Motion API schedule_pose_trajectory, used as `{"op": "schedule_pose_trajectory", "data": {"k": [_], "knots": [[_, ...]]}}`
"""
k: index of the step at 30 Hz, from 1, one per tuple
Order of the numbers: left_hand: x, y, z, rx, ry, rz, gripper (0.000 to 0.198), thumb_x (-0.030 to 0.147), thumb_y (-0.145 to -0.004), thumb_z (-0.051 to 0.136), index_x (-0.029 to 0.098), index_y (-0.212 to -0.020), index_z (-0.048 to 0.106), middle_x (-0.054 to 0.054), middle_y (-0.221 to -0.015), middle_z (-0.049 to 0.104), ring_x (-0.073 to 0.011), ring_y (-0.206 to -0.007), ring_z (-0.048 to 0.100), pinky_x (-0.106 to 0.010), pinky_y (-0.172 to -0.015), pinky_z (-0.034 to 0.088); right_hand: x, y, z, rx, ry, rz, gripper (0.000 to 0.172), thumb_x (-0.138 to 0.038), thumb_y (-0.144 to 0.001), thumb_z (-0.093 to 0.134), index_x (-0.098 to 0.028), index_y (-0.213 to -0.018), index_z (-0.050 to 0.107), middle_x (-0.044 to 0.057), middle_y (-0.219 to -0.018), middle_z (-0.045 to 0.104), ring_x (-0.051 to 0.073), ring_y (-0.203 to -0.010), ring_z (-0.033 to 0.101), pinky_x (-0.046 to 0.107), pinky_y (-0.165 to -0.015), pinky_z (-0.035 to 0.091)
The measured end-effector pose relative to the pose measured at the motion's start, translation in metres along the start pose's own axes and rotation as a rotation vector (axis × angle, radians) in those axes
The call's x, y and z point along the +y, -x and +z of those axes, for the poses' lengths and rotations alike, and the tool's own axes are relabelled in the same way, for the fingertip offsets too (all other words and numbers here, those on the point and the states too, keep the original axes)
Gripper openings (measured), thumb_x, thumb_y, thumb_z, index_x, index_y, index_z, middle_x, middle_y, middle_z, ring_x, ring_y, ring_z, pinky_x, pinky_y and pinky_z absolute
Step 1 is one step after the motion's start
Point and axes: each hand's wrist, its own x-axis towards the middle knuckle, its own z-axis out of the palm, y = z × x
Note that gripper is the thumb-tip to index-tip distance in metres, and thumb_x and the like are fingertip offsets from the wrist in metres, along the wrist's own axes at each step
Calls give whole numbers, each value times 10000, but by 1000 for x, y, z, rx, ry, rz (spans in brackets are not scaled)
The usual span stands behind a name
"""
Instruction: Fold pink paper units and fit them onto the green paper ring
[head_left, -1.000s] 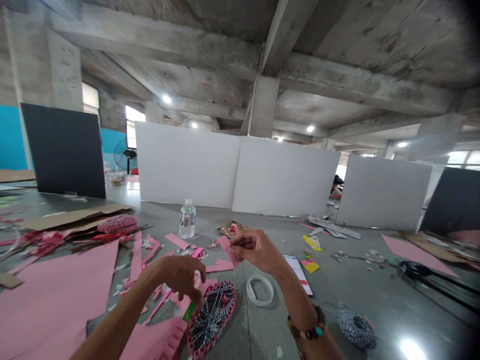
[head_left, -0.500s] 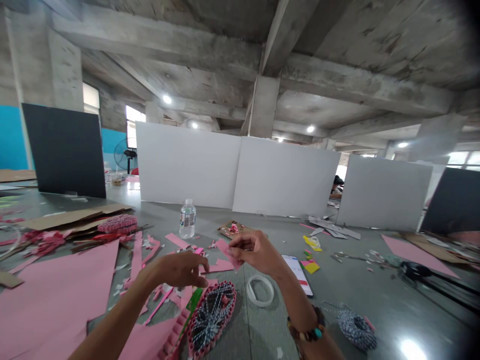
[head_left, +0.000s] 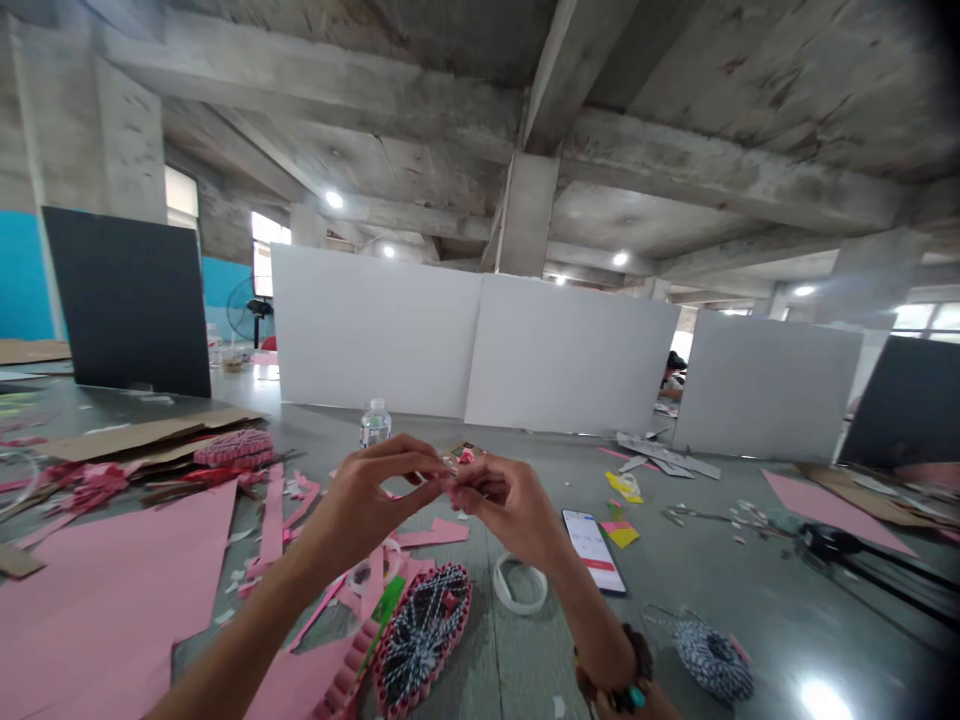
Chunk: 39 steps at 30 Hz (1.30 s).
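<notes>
Small paper scrap [head_left: 448, 479], clamped betw. fingers [head_left: 420, 465] of left hand [head_left: 358, 505] & right hand [head_left: 514, 512] — phone [head_left: 592, 550] near, bottle [head_left: 375, 425] label illegible

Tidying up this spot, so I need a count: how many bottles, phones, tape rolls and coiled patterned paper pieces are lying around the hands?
Clear plastic water bottle: 1
Black smartphone: 1
Translucent tape roll: 1
Coiled patterned paper pieces: 3 (black-and-pink oval, grey-and-white, pink)
Total: 6
</notes>
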Motion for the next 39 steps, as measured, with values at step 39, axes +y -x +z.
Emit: {"op": "schedule_pose_trajectory", "data": {"k": [39], "knots": [[13, 4, -10, 23, 42, 196, 106, 167, -836, 705, 227, -909, 753, -19, -949, 732, -131, -824, 696, -210, -740, 572, -20, 6, -7, -45, -20, -72, 109, -241, -750, 759, -199, -850, 761, 28, -811, 697, 149, -681, 632, 219, -579, 510]]}}
